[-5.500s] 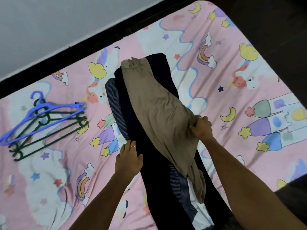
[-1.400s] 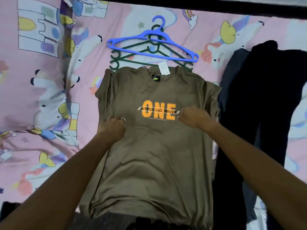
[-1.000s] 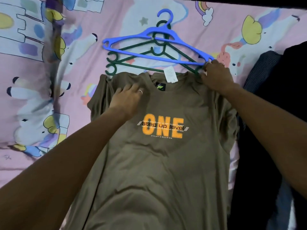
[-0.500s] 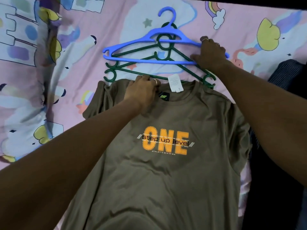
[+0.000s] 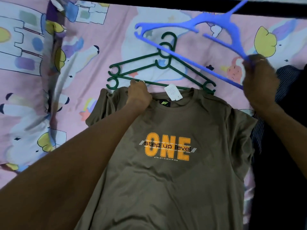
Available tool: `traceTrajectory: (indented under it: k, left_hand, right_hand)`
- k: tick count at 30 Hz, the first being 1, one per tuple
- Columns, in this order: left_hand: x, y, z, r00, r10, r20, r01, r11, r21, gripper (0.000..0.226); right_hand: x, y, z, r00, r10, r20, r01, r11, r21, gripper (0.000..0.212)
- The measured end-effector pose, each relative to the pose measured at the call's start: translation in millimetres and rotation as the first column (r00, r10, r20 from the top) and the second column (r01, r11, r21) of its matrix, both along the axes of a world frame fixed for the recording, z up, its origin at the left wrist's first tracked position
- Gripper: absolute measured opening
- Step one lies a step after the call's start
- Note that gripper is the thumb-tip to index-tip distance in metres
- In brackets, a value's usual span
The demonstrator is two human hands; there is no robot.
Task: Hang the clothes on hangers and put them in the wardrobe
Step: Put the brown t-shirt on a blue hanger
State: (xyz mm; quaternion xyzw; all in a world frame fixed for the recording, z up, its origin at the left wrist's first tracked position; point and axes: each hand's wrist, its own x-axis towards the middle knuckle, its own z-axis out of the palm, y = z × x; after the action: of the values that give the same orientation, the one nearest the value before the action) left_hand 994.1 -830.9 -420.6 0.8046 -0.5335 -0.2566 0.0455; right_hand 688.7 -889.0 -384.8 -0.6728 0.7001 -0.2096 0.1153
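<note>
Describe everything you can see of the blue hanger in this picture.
The blue hanger looks like moulded plastic, with a flat bar, sloping shoulders with notches near the ends, and a hook reaching the top edge of the frame. It is tilted and blurred, lifted above two green hangers lying on the bedsheet. The right hand grips its right end, fingers curled round it. Nothing else visibly touches it.

A brown T-shirt (image 5: 174, 171) printed "ONE" lies flat, front up, on a bed with a pink cartoon-print sheet (image 5: 83, 63). The left hand (image 5: 138, 94) grips the shirt at its collar, just below two green hangers (image 5: 159, 70) lying on the sheet. The right hand (image 5: 260, 80) holds one end of a blue hanger (image 5: 207, 44), tilted above the green ones; dark clothes (image 5: 282, 146) lie at the right.
</note>
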Motion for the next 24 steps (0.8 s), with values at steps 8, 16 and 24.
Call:
traceTrajectory:
  k: [8,16,24]
  left_hand:
    - [13,9,8,0.98,0.115,-0.165,-0.149,0.965,-0.215,0.021]
    - [18,17,36,0.979,-0.046,-0.197,0.007,0.981,-0.196,0.017]
    - [34,12,24,0.961,-0.202,-0.19,0.169,0.969,-0.178,0.026]
  right_hand:
    - [-45,79,33,0.984,-0.14,0.112,0.144,0.989,-0.031,0.043]
    - [-62,110,31,0.989,-0.121,0.084,0.125,0.991,-0.038,0.053]
    - [-62,108,33,0.995,-0.098,-0.004,0.097,0.987,-0.127,0.041]
